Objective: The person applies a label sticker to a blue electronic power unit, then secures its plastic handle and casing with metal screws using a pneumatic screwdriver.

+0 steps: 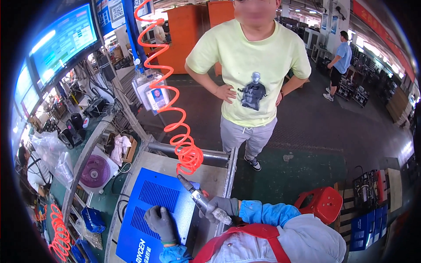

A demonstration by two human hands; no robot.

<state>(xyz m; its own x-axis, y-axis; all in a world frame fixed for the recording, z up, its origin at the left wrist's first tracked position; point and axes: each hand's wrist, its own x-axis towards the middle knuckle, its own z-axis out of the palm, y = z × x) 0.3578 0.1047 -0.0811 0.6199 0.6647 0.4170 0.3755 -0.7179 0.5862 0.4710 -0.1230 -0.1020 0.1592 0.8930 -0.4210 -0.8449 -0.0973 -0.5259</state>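
My right hand, in a dark grey glove, is wrapped around a pneumatic screwdriver. The driver tilts over the right side of a blue metal casing, and an orange coiled air hose runs up from its upper left end. On the casing's slotted face lies my left hand, also gloved, with the thumb apart from the fingers and nothing in it. The casing has two vent grilles and white lettering. The driver's lower end is partly covered by my right hand.
A metal-framed workbench holds the casing. To the left are a purple fan, blue bins and a monitor. Beyond the bench stands a person in a pale yellow shirt. A red stool is at right.
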